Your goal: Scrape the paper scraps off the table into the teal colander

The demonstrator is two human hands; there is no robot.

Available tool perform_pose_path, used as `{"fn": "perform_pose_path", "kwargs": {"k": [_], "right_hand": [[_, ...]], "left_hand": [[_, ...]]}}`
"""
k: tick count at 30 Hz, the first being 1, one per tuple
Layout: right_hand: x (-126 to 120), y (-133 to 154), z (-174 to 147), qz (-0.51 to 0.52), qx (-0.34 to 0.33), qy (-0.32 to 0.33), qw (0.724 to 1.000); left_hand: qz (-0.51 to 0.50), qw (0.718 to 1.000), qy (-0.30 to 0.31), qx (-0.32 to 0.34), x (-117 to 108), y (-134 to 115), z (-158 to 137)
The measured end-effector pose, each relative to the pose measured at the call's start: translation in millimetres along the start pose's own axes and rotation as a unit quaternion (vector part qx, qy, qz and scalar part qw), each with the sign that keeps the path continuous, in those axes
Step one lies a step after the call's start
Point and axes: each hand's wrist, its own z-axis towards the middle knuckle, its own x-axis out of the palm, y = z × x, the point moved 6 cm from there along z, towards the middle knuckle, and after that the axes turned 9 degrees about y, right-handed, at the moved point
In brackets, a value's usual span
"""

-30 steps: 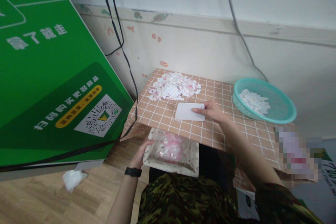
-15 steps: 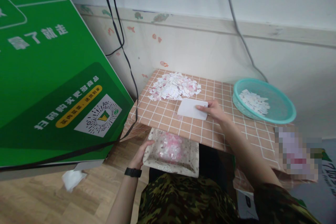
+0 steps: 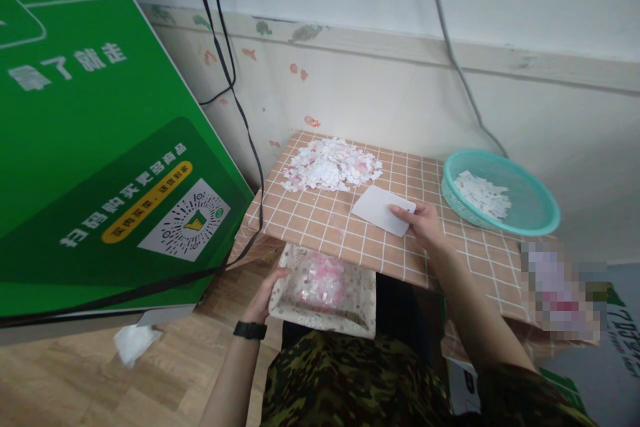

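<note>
My right hand point(image 3: 423, 221) grips a flat white plastic scraper point(image 3: 379, 208), thumb on top, near the small hole at its right end. It is over the checked tabletop, in front of a heap of white and pink paper-like scraps point(image 3: 330, 165). My left hand point(image 3: 270, 293) is closed on the left rim of a square speckled tray point(image 3: 363, 323). That tray is just below the table's front edge, over my lap. Pink and white bits point(image 3: 323, 283) lie in it.
A turquoise basket point(image 3: 535, 203) with white strips stands on the right of the checked tablecloth point(image 3: 415, 180). A green panel point(image 3: 100, 147) rises on the left, with a black cable point(image 3: 247, 140) hanging before it. White litter point(image 3: 135, 341) is on the floor.
My right hand has moved the scraper a little to the right, away from the scrap heap, and tilted it. The tray stays in my left hand, nearly where it was.
</note>
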Motion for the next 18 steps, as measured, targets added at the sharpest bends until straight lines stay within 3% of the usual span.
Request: {"fn": "perform_pose_path", "kwargs": {"k": [3,7,13,18], "right_hand": [[-2.2,-6.9,-3.6,0.008,-0.004,-0.034,0.999],[13.3,-12.1,-5.9,-0.015,0.023,0.04,0.999],[29.6,-8.2,-4.3,-0.034,0.018,0.034,0.999],[50.9,-7.6,-8.0,-0.05,0.034,0.102,0.993]], "left_hand": [[-0.003,1.0,-0.005,-0.003,0.3,-1.6,-2.5],[-0.011,1.0,0.002,-0.004,2.1,-2.3,-3.6],[-0.008,1.0,0.009,0.016,-1.4,-3.2,-1.4],[0.007,1.0,0.0,0.028,-10.4,-5.7,0.6]]}}
